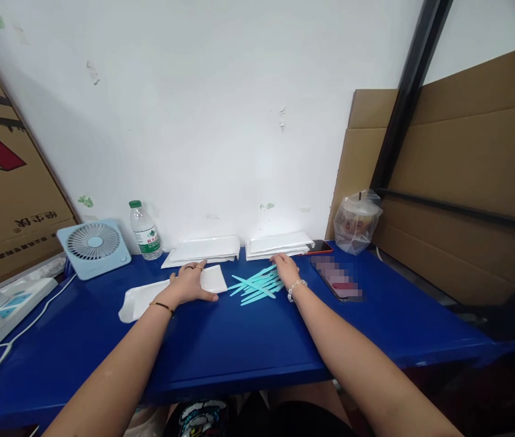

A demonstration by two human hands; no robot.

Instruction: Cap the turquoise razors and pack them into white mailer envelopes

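Observation:
My left hand [190, 283] lies palm down on a flat white packet [141, 300], fingers and thumb apart. The packet's right end [214, 279] shows beyond my fingers. Just right of it, thin teal plastic sticks [257, 285] with tapered ends lie crossed in a loose pile on the blue table [239, 346]. Over the pile's right end, my right hand [285, 271] has its fingers bent down and close together on the sticks. The fingertips are partly hidden. Behind my hands, two stacks of white packets, the left stack [205, 249] and the right stack [278, 244], lie near the wall.
Right of my right hand lies a phone [335, 279]; another red-edged phone [321, 246] is partly under the right stack. A bagged drink cup [357, 221] stands at the back right. Leftward are a water bottle [145, 232], a blue fan [94, 249] and a power strip [6, 318].

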